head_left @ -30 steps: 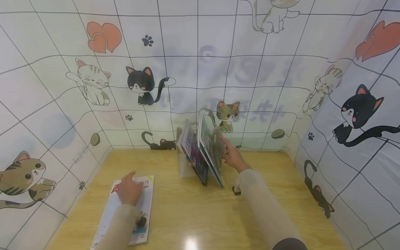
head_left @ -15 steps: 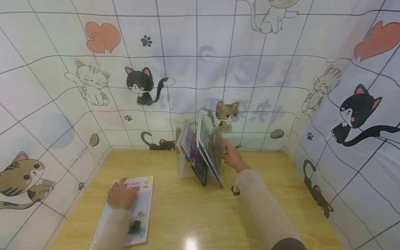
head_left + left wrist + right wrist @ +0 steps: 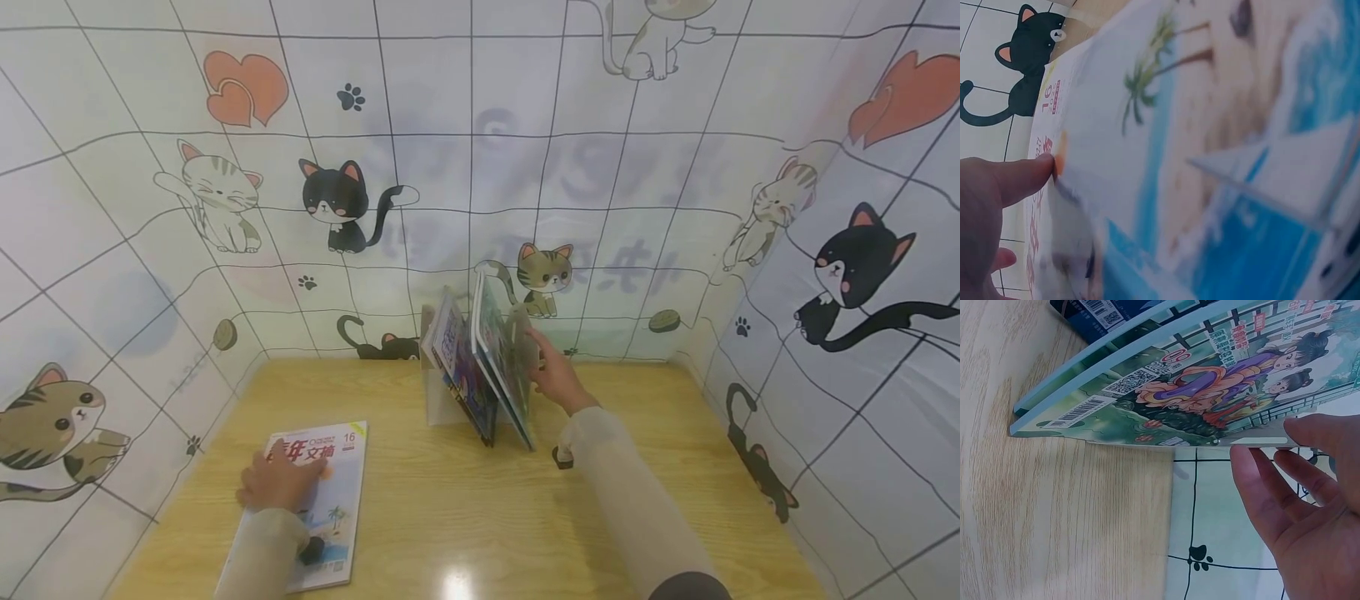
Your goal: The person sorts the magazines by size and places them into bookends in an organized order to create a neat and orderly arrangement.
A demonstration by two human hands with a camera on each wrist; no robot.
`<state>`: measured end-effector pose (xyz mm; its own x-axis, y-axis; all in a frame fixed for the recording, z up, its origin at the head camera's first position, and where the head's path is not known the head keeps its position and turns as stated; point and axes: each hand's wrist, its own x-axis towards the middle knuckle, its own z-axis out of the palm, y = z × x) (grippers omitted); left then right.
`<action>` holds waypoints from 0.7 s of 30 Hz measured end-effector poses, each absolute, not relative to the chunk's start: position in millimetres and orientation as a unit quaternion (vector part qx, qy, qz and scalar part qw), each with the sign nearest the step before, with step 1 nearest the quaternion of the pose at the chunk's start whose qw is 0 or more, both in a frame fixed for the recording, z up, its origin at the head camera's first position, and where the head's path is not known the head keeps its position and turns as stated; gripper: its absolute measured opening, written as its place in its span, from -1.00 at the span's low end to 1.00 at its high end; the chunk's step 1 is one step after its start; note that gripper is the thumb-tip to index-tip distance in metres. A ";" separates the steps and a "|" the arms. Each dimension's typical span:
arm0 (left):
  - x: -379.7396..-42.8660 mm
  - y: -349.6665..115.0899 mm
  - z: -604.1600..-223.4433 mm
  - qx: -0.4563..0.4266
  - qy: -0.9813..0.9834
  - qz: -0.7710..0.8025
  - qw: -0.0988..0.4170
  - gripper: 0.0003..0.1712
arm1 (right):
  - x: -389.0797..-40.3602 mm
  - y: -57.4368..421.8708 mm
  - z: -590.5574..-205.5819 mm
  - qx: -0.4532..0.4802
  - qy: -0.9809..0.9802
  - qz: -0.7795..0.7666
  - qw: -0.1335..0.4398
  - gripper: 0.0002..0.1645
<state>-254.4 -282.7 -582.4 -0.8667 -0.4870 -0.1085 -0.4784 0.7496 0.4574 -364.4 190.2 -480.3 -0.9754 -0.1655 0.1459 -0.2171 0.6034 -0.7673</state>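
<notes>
A magazine (image 3: 337,492) with red title characters and a beach picture lies flat on the table at the left. My left hand (image 3: 281,482) is over its upper left part, fingers spread. In the left wrist view the thumb (image 3: 1022,178) touches the cover (image 3: 1104,94). At the back centre, a clear book rack (image 3: 441,404) holds several upright books, leaning apart. My right hand (image 3: 558,379) pinches the rack's right side panel between thumb and fingers. Beside that panel, the right wrist view shows a book (image 3: 1204,394) with illustrated figures on its cover.
The wooden table (image 3: 427,517) is walled at the back and both sides by a white grid-patterned cloth (image 3: 450,183) printed with cats. Dark-covered books (image 3: 468,375) tilt in the left part of the rack. A small dark object (image 3: 562,457) shows beside the right sleeve.
My left hand has slid left and slightly nearer over the magazine, uncovering more of its title. The magazine, the rack and my right hand stay in place.
</notes>
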 end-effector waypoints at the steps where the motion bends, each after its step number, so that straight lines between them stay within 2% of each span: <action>1: -253.3 -282.7 -581.5 0.259 -0.934 -0.245 0.004 0.15 | -364.7 190.0 -480.8 0.106 -0.894 0.433 0.030 -0.04; 15: -252.5 -281.4 -570.8 0.247 -0.934 -0.257 -0.008 0.17 | -367.0 189.5 -482.5 0.099 -0.899 0.426 0.031 -0.02; 21: -250.3 -282.5 -567.9 0.235 -0.938 -0.255 -0.017 0.26 | -367.1 190.0 -482.9 0.100 -0.899 0.426 0.031 -0.02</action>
